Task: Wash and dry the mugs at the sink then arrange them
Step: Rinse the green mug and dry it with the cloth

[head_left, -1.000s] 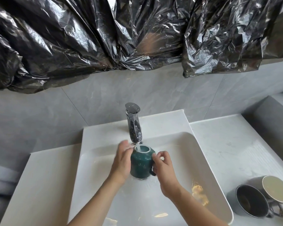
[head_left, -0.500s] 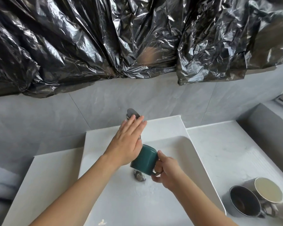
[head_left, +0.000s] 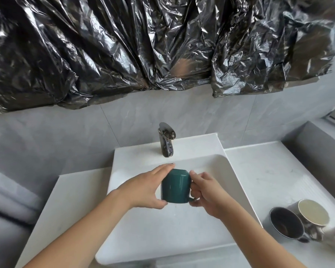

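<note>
We judge the task to be at an early stage: 1 green mug point(head_left: 174, 186) is in hand over the sink point(head_left: 238, 182), held upside down with its base up, which looks to us like draining after a rinse. No water shows at the tap point(head_left: 166, 139), which stands at 12 o'clock from the mug. Drying and arranging are not yet done, and no cloth is in view. At 4 o'clock on the table point(head_left: 263, 171) wait at least 2 more mugs, a dark mug point(head_left: 286, 223) and a cream mug point(head_left: 311, 213) just beside it, both tipped toward us; whether they are clean we cannot tell.

Both forearms reach in from 6 o'clock. Our left hand point(head_left: 143, 188) cups the mug's side at 9 o'clock, fingers lying along the far wall and thumb under the rim. Our right hand point(head_left: 205, 192) pinches the handle at 3 o'clock, fingers curled round it.
</note>
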